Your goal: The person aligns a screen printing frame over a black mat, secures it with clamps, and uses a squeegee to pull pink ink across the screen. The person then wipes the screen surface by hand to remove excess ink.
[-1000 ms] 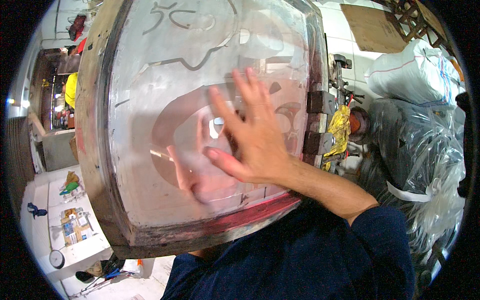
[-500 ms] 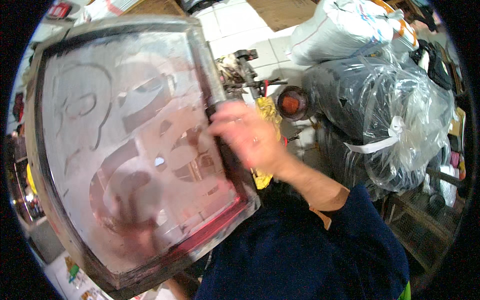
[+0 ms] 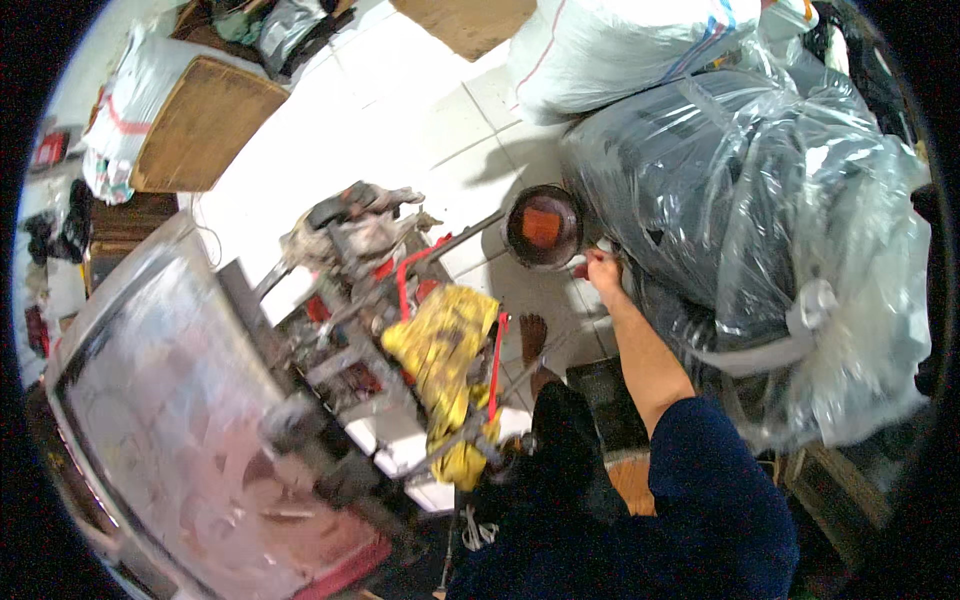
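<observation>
My right hand reaches out to the right side of a dark round bucket that has an orange block inside. Its fingers look curled closed beside the rim; whatever they hold is too small and blurred to name. At the left stands a framed mesh screen, tilted, with faint stencil shapes and a pink-red stain toward its lower edge. No part of my left hand shows.
Between screen and bucket is a metal stand with red bars, draped with a stained yellow cloth and a greyish rag. Large plastic-wrapped bundles and a white sack crowd the right. A brown board leans at upper left.
My right hand has left the screen's edge and gone right to the bucket. The screen has swung left and lower in view, uncovering the stand. My left hand, seen through the mesh before, is gone.
</observation>
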Demonstrator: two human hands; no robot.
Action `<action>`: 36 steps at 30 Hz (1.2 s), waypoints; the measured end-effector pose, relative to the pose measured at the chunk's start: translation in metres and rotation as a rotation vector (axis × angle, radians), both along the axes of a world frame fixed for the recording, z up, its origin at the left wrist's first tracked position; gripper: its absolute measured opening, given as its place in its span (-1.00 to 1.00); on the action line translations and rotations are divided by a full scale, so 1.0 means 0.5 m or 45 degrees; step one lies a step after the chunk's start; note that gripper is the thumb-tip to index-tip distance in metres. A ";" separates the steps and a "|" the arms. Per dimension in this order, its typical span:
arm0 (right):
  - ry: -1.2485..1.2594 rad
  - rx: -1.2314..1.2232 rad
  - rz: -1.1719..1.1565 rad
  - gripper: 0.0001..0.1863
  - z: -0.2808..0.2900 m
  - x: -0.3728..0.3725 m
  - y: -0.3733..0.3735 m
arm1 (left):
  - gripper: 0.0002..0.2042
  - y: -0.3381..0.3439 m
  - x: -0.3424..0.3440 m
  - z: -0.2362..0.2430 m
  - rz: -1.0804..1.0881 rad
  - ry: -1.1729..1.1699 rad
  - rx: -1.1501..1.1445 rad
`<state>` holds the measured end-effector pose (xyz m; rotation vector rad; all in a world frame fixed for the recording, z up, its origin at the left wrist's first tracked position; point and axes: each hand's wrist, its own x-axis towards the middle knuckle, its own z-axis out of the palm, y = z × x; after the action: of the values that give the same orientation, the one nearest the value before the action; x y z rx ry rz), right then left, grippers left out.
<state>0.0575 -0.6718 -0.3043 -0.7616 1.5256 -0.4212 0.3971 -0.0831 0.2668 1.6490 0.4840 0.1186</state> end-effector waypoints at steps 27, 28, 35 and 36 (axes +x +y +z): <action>0.643 -0.929 0.684 -0.88 -0.703 0.135 0.016 | -0.23 -0.199 0.038 -0.103 0.015 0.163 0.605; 0.639 -0.779 0.784 -0.67 -0.686 0.121 0.009 | -0.23 -0.182 0.032 -0.067 0.013 0.122 0.592; -0.963 0.491 0.052 -0.70 -0.310 0.070 -0.036 | -0.23 -0.070 -0.135 0.311 0.213 -0.374 0.355; -1.007 0.658 -0.091 -0.74 -0.217 0.083 -0.054 | -0.26 -0.072 -0.135 0.319 0.199 -0.359 0.312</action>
<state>0.0987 -0.6986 -0.4128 -0.0927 0.8464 -0.3043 0.3298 -0.1190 0.4265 1.7956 0.3928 0.5369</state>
